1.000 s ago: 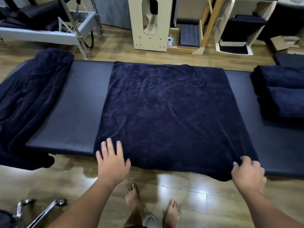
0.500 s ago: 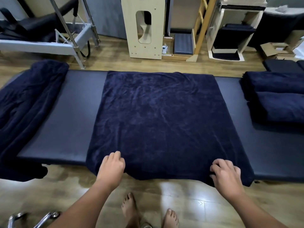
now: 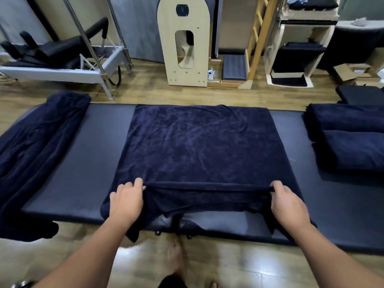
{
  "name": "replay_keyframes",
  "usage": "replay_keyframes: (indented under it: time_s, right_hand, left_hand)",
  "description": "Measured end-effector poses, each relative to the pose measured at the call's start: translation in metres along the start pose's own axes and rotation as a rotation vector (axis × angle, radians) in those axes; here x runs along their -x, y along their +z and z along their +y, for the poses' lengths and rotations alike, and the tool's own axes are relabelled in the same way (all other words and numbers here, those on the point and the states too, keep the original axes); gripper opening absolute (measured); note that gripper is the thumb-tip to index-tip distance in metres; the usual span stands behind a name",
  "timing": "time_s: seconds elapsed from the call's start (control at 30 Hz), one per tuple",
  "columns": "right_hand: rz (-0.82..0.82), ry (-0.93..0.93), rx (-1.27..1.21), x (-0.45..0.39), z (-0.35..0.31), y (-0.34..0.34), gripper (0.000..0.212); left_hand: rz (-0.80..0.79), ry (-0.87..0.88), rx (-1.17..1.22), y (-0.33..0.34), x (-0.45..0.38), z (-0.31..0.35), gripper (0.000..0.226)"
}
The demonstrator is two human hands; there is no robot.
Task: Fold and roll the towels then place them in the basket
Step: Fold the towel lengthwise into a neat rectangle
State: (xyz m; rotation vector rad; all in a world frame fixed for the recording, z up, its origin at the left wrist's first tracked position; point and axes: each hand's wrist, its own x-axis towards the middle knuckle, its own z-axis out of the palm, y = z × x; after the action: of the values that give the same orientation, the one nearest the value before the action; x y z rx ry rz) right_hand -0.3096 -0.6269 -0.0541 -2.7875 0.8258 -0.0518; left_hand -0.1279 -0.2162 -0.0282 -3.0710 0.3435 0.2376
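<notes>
1. the navy towel [image 3: 199, 146] lies spread flat across the middle of the dark padded table [image 3: 99, 163], directly ahead of the person; its near hem is lifted and turned over toward the far side, making a straight fold line that runs left to right between the two hands.
2. the left hand [image 3: 126, 201] grips the towel at the left end of that fold line, fingers curled round the cloth; the right hand [image 3: 287, 202] grips the right end the same way. both sit about equally near the fold, so neither leads.
3. the fold's long axis runs across the table, so i judge the coming move carries the edge away from the body, toward the far hem.
4. a crumpled towel [image 3: 35, 146] drapes over the table's left end; two folded towels [image 3: 351, 140] rest at the right end, partly cut off by the frame.
5. no basket shows. the fingertips under the cloth are hidden, and the towel's underside near the table's front edge is too dark to read.
</notes>
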Motion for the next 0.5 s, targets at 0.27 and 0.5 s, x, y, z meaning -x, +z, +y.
replay_keyframes:
  time_s: [0.27, 0.5]
  right_hand:
    - [-0.270, -0.181, 0.096, -0.123, 0.007, -0.027, 0.032]
    - [-0.070, -0.061, 0.243, -0.224, -0.032, -0.045, 0.024]
  left_hand:
    - [0.043, 0.198, -0.022, -0.019, -0.114, -0.013, 0.036]
    - [0.142, 0.275, -0.022, -0.037, -0.233, 0.002, 0.034]
